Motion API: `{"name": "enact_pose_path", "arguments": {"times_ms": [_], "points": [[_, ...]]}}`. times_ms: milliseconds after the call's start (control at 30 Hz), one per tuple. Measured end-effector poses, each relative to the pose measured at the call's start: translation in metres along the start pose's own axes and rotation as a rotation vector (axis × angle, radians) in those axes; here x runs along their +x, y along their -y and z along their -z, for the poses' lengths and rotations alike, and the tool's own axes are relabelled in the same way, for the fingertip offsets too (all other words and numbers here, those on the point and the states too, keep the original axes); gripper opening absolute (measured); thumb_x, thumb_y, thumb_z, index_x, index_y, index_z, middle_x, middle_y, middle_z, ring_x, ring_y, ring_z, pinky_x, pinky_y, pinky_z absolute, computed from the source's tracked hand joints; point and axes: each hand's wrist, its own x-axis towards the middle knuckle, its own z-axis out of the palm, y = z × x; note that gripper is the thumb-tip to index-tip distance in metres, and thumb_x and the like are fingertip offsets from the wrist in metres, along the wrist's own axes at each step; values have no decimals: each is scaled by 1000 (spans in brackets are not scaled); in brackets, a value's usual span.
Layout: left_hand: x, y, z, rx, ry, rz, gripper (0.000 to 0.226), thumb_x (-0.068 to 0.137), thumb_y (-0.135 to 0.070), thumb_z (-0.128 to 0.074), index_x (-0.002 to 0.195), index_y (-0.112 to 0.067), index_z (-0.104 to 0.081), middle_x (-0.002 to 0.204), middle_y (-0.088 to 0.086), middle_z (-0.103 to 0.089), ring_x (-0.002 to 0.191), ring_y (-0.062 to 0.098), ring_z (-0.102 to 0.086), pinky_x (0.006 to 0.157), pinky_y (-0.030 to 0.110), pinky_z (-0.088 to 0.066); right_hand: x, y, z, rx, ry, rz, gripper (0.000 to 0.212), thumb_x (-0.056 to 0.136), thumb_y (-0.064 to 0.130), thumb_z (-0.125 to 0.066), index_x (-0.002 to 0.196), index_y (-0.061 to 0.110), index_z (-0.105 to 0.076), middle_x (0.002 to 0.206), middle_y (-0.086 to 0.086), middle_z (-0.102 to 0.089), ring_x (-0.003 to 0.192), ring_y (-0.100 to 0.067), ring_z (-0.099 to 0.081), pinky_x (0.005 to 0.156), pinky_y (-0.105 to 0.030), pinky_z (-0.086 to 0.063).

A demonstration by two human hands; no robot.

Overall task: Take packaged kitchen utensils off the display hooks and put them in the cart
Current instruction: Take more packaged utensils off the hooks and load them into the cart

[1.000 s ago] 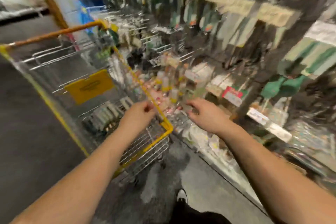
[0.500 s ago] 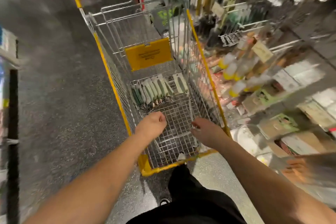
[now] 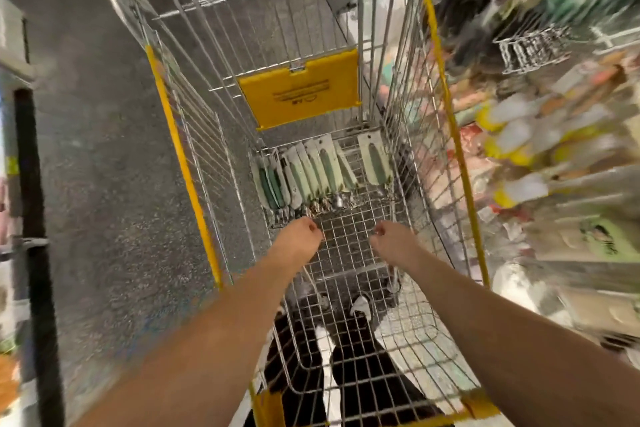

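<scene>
Several packaged utensils [image 3: 322, 177] with green handles on white cards lie in a row on the wire floor of the cart [image 3: 183, 156], at its far end below a yellow plastic flap [image 3: 298, 87]. Both my hands reach down inside the cart. My left hand [image 3: 298, 241] hovers just short of the utensils' metal ends, fingers curled, with nothing visible in it. My right hand [image 3: 393, 243] is level with it, a little to the right, fingers also curled in and holding nothing that I can see.
Display hooks and shelves [image 3: 540, 149] packed with blurred packaged goods run along the cart's right side. Speckled grey floor [image 3: 104, 184] lies to the left, with a black post [image 3: 34, 218] at the left edge. My feet show through the cart's near mesh.
The view has swung from the display down into the cart. Both hands have moved from the hooks into the cart and deeper toward the utensils.
</scene>
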Motion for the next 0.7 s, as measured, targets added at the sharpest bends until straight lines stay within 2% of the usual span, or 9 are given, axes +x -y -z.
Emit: {"name": "enact_pose_path", "arguments": {"times_ms": [67, 167, 300, 367, 433, 467, 533, 633, 700], "points": [[30, 0, -2, 36, 21, 5, 29, 105, -23, -39, 127, -11, -55, 90, 0, -58, 60, 8, -51, 42, 19, -37, 27, -1, -6, 31, 12, -43, 38, 101, 28, -54, 134, 9, -52, 98, 1, -60, 76, -11, -62, 65, -27, -55], [79, -3, -7, 29, 35, -5, 30, 105, -25, -40, 129, -12, -53, 94, 1, -58, 65, 11, -54, 52, 24, -40, 73, -5, -14, 92, -2, -117, 34, 102, 27, -53, 131, 8, -55, 91, -1, -62, 72, -11, -60, 65, -28, -54], [138, -10, -17, 37, 18, -46, 30, 106, -24, -41, 129, -9, -54, 101, 4, -60, 77, 15, -56, 58, 22, -43, 136, -6, -15, 129, -96, -163, 42, 101, 26, -54, 136, 4, -52, 107, -6, -65, 73, -12, -61, 57, -20, -49], [164, -14, -23, 18, 12, -52, 27, 104, -19, -43, 123, -7, -56, 110, 7, -64, 85, 20, -62, 63, 28, -50, 161, -4, -8, 132, -183, -158, 42, 100, 25, -56, 136, 3, -53, 110, -5, -62, 78, -15, -60, 63, -24, -50], [189, -16, -29, 37, -13, -71, 20, 100, -15, -44, 113, -9, -57, 105, 9, -65, 85, 24, -65, 65, 37, -57, 183, 0, -4, 181, -238, -145, 49, 97, 29, -60, 139, 6, -49, 120, -6, -61, 82, -19, -67, 68, -33, -59], [199, -17, -32, 53, -32, -88, 21, 98, -15, -45, 114, -10, -57, 104, 7, -63, 85, 24, -65, 64, 37, -57, 194, 1, -3, 212, -256, -132, 53, 95, 32, -61, 141, 9, -48, 126, -8, -61, 88, -23, -70, 72, -38, -62], [215, -19, -38, 74, -50, -138, 30, 98, -16, -47, 126, -10, -54, 116, 9, -60, 97, 28, -64, 75, 43, -59, 222, -3, -6, 220, -304, -108, 64, 86, 44, -61, 141, 14, -46, 130, -10, -59, 103, -29, -69, 80, -47, -62], [233, -16, -48, 180, -98, -208, 42, 100, -18, -46, 140, -7, -44, 143, 13, -47, 127, 34, -48, 104, 45, -47, 244, 8, -5, 157, -337, -148, 83, 81, 63, -54, 147, 15, -37, 145, -13, -48, 126, -36, -56, 98, -55, -53], [237, -12, -50, 234, -139, -235, 51, 103, -23, -44, 150, -7, -33, 156, 12, -33, 140, 33, -34, 113, 45, -37, 248, 19, -5, 83, -305, -204, 89, 88, 65, -50, 157, 16, -21, 159, -16, -29, 141, -38, -38, 112, -56, -38]]}}
